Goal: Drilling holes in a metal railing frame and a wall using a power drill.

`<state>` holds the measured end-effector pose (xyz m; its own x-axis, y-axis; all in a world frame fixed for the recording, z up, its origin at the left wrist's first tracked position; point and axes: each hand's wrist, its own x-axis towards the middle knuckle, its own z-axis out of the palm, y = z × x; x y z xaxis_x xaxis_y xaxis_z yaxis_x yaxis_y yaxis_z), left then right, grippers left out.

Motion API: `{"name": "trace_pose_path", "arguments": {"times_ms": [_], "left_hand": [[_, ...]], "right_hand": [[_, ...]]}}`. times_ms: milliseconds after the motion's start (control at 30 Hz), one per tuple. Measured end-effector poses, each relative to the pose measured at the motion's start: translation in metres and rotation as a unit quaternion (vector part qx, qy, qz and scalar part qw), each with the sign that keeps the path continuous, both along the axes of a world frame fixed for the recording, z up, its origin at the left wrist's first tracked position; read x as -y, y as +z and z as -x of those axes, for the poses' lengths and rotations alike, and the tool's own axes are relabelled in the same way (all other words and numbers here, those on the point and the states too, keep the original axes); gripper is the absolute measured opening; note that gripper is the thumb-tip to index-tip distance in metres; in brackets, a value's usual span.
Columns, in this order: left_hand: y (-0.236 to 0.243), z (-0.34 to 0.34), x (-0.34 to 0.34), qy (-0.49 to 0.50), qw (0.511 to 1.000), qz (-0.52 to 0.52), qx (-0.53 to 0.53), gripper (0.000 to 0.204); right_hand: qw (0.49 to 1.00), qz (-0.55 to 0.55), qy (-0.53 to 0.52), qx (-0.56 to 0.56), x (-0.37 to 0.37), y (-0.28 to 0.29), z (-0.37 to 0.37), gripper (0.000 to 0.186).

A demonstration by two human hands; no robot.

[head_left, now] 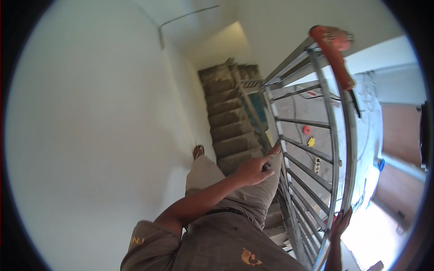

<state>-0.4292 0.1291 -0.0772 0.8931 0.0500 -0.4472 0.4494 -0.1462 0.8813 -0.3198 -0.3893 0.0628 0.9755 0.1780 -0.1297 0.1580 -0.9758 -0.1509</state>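
Observation:
My left hand (255, 171) is in front of my thigh, its fingers curled in. A small dark thing shows at the fingers, too little of it to name. At the lower right, my right hand (341, 222) is wrapped round the metal stair railing (333, 135), a grey frame with slanting bars. Across the railing's far top end rests a red power tool (334, 58), shaped like an angle grinder, its black cord hanging down. Neither hand touches the tool.
Rough concrete stairs (230, 119) descend ahead, beside a pale wall (95, 122). Through the railing a lower floor shows a red round thing (307, 130), a yellow thing (311, 142), a white power strip (317, 166) and loose cables. My sandalled foot (198, 151) is by the wall.

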Motion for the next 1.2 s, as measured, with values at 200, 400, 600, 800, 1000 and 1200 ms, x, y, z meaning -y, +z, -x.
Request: {"name": "trace_pose_path", "arguments": {"times_ms": [200,400,600,800,1000,1200], "left_hand": [[0.018,-0.026,-0.125,0.153,0.983,0.074,0.067,0.023],[0.036,-0.119,-0.226,0.330,0.934,0.019,0.138,0.017],[0.125,-0.243,-0.236,0.340,0.925,-0.024,0.170,0.027],[0.139,-0.327,-0.220,0.162,0.959,0.013,0.233,0.047],[0.133,-0.351,-0.189,0.106,0.968,0.093,0.208,0.064],[0.138,-0.368,-0.173,0.123,0.971,0.051,0.199,0.071]], "right_hand": [[0.997,0.017,0.050,0.055,-0.015,-0.004,-0.009,0.052],[0.998,-0.032,0.018,0.058,-0.030,-0.007,-0.008,0.067],[0.997,-0.065,-0.023,0.038,-0.040,0.005,0.013,0.079],[0.998,-0.002,-0.057,0.034,-0.025,-0.005,0.031,0.074],[0.963,0.188,-0.188,-0.032,-0.086,0.026,-0.012,0.074],[0.925,0.271,-0.255,-0.076,-0.116,0.033,-0.016,0.081]]}}
